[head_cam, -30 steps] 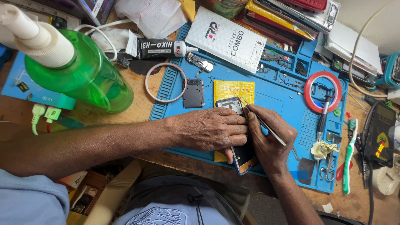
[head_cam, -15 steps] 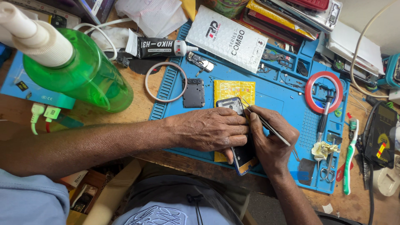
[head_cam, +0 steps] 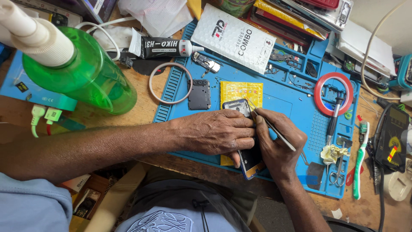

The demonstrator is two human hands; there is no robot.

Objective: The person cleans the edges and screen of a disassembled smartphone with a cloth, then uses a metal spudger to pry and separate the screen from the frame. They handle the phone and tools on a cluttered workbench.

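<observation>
A dark smartphone lies on a yellow sheet on the blue work mat. My left hand presses down across the phone's middle and hides most of it; the phone's lower end sticks out below the hand. My right hand holds thin metal tweezers like a pen, with the tip at the phone's upper right edge.
A green spray bottle stands at the left. A black glue tube, a white ring, a grey phone part, a white box, a red tape roll, a screwdriver, scissors and a green toothbrush lie around.
Both hands stay on the phone. The tweezers' tip has shifted only slightly along the phone's upper edge.
</observation>
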